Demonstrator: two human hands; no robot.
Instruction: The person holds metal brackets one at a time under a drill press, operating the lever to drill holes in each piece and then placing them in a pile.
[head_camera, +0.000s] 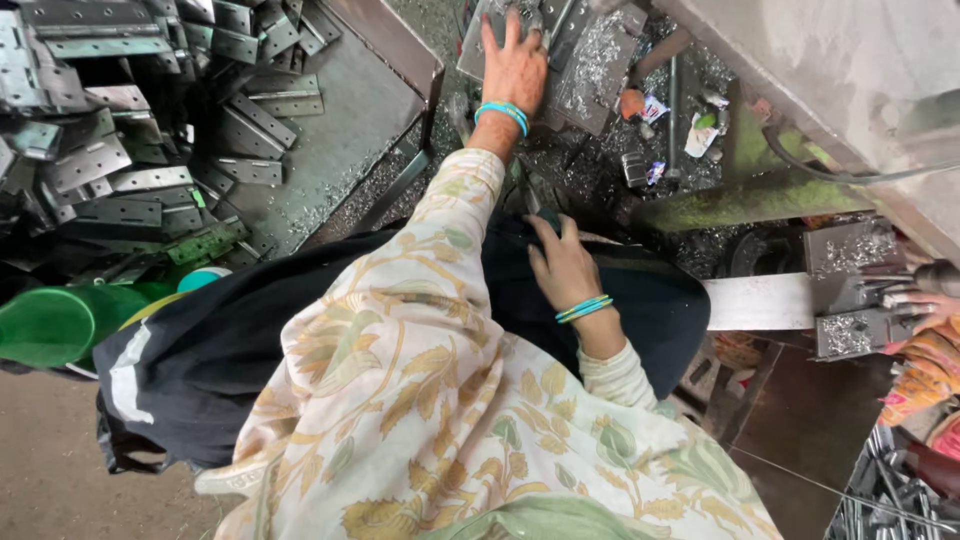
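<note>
My left hand reaches far forward and lies flat, fingers spread, on a stack of grey metal plates dusted with shiny shavings. It wears blue bangles at the wrist, and I see nothing gripped in it. Closer in, my right hand rests palm down on the black cloth over my lap, its fingers loose and empty, with matching bangles. A cream floral sleeve covers both arms.
A heap of metal hinges fills a steel tray at the left. A green plastic container sits at the left edge. At the right stand a machine block, another person's hand and metal rods.
</note>
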